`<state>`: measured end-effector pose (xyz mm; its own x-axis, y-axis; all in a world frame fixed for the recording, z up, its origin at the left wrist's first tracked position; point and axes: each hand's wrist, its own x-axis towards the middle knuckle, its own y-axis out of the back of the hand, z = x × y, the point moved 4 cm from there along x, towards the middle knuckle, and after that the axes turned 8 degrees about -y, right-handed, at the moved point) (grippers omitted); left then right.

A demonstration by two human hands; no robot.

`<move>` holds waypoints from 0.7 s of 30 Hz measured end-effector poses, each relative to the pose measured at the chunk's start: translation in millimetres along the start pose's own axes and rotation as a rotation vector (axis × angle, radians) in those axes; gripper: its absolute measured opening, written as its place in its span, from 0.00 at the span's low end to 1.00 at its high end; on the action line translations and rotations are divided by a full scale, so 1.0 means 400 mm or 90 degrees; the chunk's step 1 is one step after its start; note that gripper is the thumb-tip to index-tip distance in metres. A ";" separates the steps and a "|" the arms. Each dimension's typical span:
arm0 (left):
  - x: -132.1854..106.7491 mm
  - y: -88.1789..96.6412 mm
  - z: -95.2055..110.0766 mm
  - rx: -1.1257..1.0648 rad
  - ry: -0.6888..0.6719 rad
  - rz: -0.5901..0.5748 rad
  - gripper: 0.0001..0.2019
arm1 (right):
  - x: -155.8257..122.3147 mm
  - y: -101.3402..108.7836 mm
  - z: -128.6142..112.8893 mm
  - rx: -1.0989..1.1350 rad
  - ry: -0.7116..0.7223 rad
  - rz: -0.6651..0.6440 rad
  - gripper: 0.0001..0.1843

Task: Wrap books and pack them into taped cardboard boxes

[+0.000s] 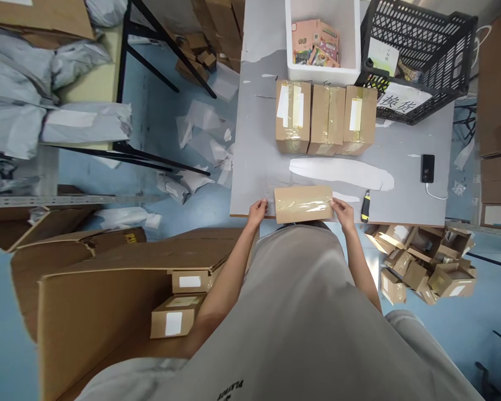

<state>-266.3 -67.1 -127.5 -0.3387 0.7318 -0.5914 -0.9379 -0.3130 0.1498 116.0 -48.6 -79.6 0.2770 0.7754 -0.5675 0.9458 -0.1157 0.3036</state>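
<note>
A small cardboard box (303, 205) lies lengthwise at the table's front edge, with shiny clear tape along its top. My right hand (343, 214) is closed at the box's right end, thumb and fingers pinching at its edge. Off the left end, a little apart from the box, my left hand (258, 213) is closed in a pinch. A faint see-through strip, apparently packing tape, shows between those fingers and the box. To the right of my right hand lies a yellow and black utility knife (365, 206).
Three taped cartons (328, 120) stand in a row behind. Beyond them are a white bin (323, 75) of colourful packets and a black crate (442, 69). A phone (427, 168) with a cable lies right. Large open cartons (108, 301) stand left; opened boxes (421, 262) lie on the floor right.
</note>
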 end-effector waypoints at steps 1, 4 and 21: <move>-0.001 -0.014 -0.001 -0.002 0.009 -0.014 0.24 | 0.008 0.022 0.006 0.017 -0.013 0.017 0.42; -0.017 -0.071 0.004 -0.020 0.026 -0.073 0.22 | 0.025 0.098 0.008 0.007 -0.034 0.115 0.43; -0.190 -0.131 0.194 -0.095 -0.124 -0.130 0.37 | -0.174 -0.065 -0.241 -0.062 0.151 -0.136 0.57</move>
<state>-197.3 -59.1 -28.9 -0.1662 0.8864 -0.4320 -0.9713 -0.2227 -0.0833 55.7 -39.5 25.8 0.0164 0.9000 -0.4356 0.9543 0.1160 0.2756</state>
